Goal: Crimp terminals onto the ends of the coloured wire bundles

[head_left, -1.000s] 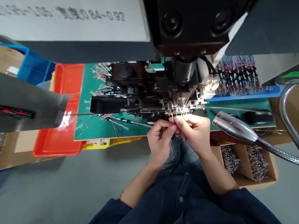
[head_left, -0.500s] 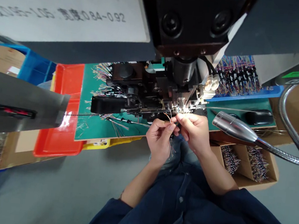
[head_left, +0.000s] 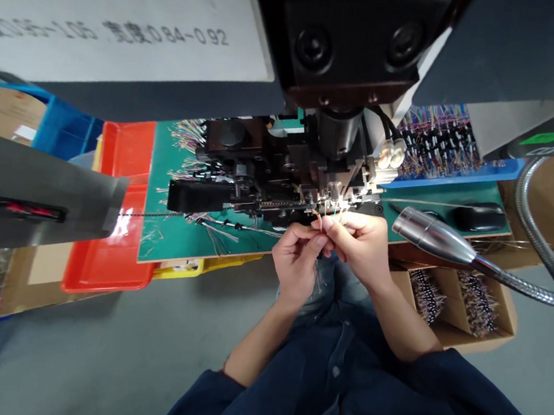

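Observation:
My left hand (head_left: 297, 257) and my right hand (head_left: 361, 244) meet in front of the black crimping machine (head_left: 281, 171). Both are closed in a pinch on a small bundle of thin coloured wires (head_left: 331, 214). The wire tips fan upward and reach the lit metal jaws (head_left: 338, 197) at the machine's front. More strands of the same bundle hang down below my left hand.
A gooseneck lamp (head_left: 430, 235) points in from the right. The machine stands on a green mat (head_left: 175, 231) strewn with wire pieces. Red tray (head_left: 110, 262) at left, blue tray with wired parts (head_left: 437, 142) behind, cardboard box (head_left: 464, 306) of parts at right.
The wire tips were drawn slightly back from the jaws half a second ago; now they are up at the jaws again. Both hands shifted a little.

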`<state>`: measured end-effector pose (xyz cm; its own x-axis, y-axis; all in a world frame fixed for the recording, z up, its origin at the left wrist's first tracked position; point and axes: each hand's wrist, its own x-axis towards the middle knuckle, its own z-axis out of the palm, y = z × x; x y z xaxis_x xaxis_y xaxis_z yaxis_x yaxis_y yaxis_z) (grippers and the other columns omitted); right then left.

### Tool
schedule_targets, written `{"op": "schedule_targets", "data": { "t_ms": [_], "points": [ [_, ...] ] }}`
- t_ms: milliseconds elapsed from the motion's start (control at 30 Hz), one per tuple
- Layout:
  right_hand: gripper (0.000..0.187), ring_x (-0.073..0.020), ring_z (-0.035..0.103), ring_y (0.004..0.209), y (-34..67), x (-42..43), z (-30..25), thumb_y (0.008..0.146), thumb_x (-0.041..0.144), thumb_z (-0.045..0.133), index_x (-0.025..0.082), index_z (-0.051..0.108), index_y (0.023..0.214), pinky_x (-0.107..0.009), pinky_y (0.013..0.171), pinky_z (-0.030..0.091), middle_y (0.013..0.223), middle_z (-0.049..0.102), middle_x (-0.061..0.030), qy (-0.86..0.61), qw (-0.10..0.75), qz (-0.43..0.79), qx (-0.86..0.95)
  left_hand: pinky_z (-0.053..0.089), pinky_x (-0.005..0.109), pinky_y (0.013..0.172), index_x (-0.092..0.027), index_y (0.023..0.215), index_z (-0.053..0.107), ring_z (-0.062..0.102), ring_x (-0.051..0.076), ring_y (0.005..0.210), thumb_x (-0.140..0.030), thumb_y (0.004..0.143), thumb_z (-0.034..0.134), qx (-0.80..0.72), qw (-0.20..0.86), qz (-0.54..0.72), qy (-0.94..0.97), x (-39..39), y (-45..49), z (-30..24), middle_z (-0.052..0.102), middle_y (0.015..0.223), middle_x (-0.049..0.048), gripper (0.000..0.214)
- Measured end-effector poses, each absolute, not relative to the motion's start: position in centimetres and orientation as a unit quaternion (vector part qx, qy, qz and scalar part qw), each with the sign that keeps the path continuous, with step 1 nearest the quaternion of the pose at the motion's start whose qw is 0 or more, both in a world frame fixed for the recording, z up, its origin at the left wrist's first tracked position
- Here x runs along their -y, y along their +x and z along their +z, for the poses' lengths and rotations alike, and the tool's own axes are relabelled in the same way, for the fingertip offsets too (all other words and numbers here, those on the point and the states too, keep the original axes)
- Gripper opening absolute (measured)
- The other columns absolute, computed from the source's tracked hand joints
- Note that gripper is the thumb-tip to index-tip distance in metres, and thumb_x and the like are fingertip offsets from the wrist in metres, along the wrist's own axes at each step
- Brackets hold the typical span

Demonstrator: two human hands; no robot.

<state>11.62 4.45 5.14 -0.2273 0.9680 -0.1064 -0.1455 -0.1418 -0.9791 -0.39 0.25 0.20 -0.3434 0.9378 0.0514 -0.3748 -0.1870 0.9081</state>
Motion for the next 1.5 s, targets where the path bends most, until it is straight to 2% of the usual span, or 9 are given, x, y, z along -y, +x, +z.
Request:
{"op": "schedule_targets", "data": {
  "t_ms": [133,233,333,467,667,900,1067,1300,1500],
  "points": [
    [0.034,-0.0088,0.049,0.043,11.4,-4.3,4.4,0.103,0.05,0.083,0.022,0.089,0.086,-0.024,0.043,0.038,0.059,0.067,0.0022,-0.431,0.465,0.635,0.441,0.057,0.023,0.057,-0.021,0.083,0.071,0.07,0.011,0.06,-0.044,0.096,0.097,-0.439,0.463,0.706,0.307,-0.4,-0.2,0.2,0.074,0.071,-0.0026,0.037],
    [0.037,-0.0086,0.046,0.042,11.1,-4.2,3.9,0.102,0.055,0.085,0.022,0.089,0.086,-0.025,0.045,0.039,0.053,0.061,0.0047,-0.426,0.473,0.652,0.412,0.058,0.022,0.057,-0.021,0.084,0.07,0.07,0.01,0.06,-0.044,0.095,0.098,-0.434,0.458,0.717,0.298,-0.5,0.0,0.3,0.077,0.075,-0.0023,0.037],
    [0.04,-0.0105,0.048,0.043,11.0,-4.3,3.8,0.1,0.059,0.086,0.022,0.089,0.085,-0.027,0.047,0.04,0.047,0.053,0.0064,-0.425,0.472,0.665,0.394,0.059,0.021,0.057,-0.022,0.084,0.07,0.07,0.01,0.058,-0.042,0.095,0.098,-0.426,0.456,0.723,0.295,-0.5,0.0,0.4,0.078,0.075,-0.0026,0.036],
    [0.04,-0.0118,0.049,0.046,10.8,-4.3,4.0,0.1,0.059,0.087,0.023,0.089,0.085,-0.028,0.05,0.043,0.045,0.05,0.0068,-0.421,0.47,0.675,0.381,0.06,0.022,0.057,-0.022,0.085,0.072,0.069,0.01,0.058,-0.043,0.095,0.098,-0.432,0.453,0.722,0.295,-0.6,0.1,0.6,0.079,0.075,-0.0022,0.034],
    [0.043,-0.0132,0.051,0.047,10.8,-4.2,4.1,0.1,0.064,0.085,0.023,0.09,0.087,-0.03,0.054,0.047,0.046,0.052,0.0057,-0.44,0.457,0.667,0.39,0.06,0.024,0.059,-0.023,0.087,0.075,0.069,0.011,0.058,-0.046,0.095,0.096,-0.452,0.447,0.711,0.302,-0.6,0.0,0.7,0.079,0.075,-0.0017,0.032],
    [0.036,-0.01,0.049,0.044,11.6,-4.5,5.3,0.098,0.056,0.089,0.021,0.089,0.088,-0.024,0.041,0.032,0.058,0.068,0.0015,-0.429,0.437,0.637,0.468,0.058,0.023,0.059,-0.021,0.088,0.076,0.069,0.012,0.06,-0.044,0.099,0.093,-0.447,0.478,0.682,0.327,-0.2,-0.6,0.5,0.073,0.069,-0.0026,0.03],
    [0.031,-0.0089,0.047,0.041,11.7,-4.6,5.2,0.102,0.046,0.084,0.021,0.088,0.084,-0.023,0.04,0.032,0.057,0.068,0.0014,-0.411,0.456,0.629,0.477,0.056,0.023,0.059,-0.021,0.082,0.07,0.066,0.012,0.057,-0.046,0.099,0.093,-0.455,0.472,0.679,0.329,-0.2,-0.6,0.6,0.069,0.065,-0.0032,0.038],
    [0.035,-0.0105,0.048,0.043,11.1,-4.3,4.6,0.101,0.055,0.084,0.024,0.091,0.087,-0.027,0.044,0.04,0.058,0.068,0.0017,-0.437,0.47,0.639,0.424,0.062,0.024,0.06,-0.022,0.087,0.071,0.069,0.012,0.062,-0.048,0.095,0.097,-0.448,0.459,0.708,0.294,-0.3,-0.1,0.6,0.073,0.076,-0.0025,0.037],
    [0.043,-0.013,0.05,0.047,10.8,-4.3,3.9,0.1,0.064,0.084,0.024,0.09,0.086,-0.03,0.054,0.049,0.047,0.054,0.0053,-0.44,0.46,0.666,0.388,0.061,0.022,0.06,-0.023,0.087,0.073,0.07,0.01,0.062,-0.045,0.096,0.096,-0.446,0.448,0.72,0.285,-0.5,0.0,0.8,0.078,0.081,-0.0024,0.033]
  ]
}}
